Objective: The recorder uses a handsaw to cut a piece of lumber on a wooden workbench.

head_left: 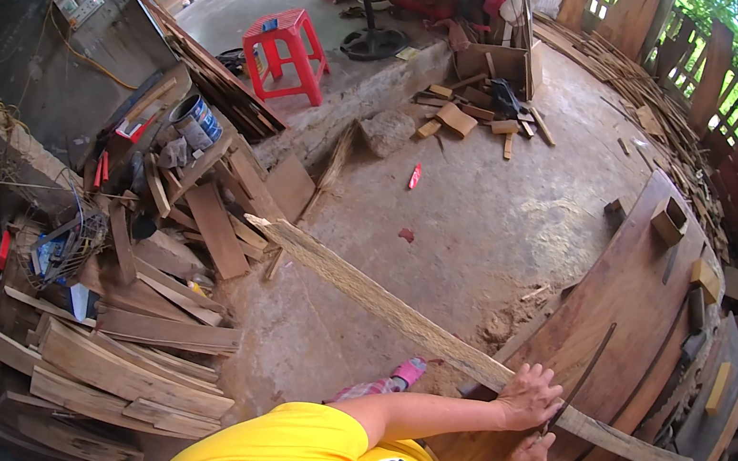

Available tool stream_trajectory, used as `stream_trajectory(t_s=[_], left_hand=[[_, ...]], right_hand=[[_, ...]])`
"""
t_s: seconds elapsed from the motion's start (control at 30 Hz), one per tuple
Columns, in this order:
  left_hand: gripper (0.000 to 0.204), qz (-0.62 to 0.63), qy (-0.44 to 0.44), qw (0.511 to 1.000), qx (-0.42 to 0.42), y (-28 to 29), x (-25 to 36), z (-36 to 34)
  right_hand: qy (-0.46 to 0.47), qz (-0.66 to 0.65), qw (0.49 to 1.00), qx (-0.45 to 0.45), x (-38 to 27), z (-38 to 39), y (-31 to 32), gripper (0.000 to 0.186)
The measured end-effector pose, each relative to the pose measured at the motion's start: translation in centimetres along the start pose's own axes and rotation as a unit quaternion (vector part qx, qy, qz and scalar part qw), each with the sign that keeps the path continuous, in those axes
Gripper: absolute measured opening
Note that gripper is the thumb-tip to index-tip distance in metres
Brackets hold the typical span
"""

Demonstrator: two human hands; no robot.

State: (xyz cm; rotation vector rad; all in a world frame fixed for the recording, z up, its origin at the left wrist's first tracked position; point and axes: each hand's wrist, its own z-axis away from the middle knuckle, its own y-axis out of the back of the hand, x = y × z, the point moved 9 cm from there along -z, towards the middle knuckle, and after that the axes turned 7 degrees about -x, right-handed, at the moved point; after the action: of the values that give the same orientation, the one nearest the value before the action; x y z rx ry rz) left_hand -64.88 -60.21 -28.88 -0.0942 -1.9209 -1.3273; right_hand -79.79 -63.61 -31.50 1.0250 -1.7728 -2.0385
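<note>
Left hand point(528, 398) pressed flat, fingers point(546, 379) spread over a long rough plank point(395, 307), pinning rather than gripping. Right hand point(526, 460) just below, curled shut around a thin dark tool point(586, 371), its handle hidden in the fist and its kind hard to make out. Plank laid across a broad curved wooden surface point(639, 293), long axis running from upper left near the scrap wood pile point(156, 293) down to lower right, splintered end pointing left over the concrete floor point(469, 208). Red stool point(287, 49) far off.
</note>
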Motion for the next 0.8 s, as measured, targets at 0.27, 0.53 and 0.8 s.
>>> stream_trajectory(t_s=[0.27,0.53,0.8], left_hand=[[0.025,-0.020,-0.001,1.000,0.003,-0.07,0.11,0.02],[0.024,-0.012,0.001,1.000,0.005,-0.21,-0.01,0.00],[0.024,-0.009,0.002,1.000,0.005,-0.24,0.03,0.02]], right_hand=[[0.007,-0.006,1.000,0.003,0.02,0.02,0.00,0.020],[0.009,-0.004,1.000,0.006,0.22,0.08,-0.18,0.019],[0.005,-0.002,1.000,0.003,-0.11,-0.01,0.17,0.019]])
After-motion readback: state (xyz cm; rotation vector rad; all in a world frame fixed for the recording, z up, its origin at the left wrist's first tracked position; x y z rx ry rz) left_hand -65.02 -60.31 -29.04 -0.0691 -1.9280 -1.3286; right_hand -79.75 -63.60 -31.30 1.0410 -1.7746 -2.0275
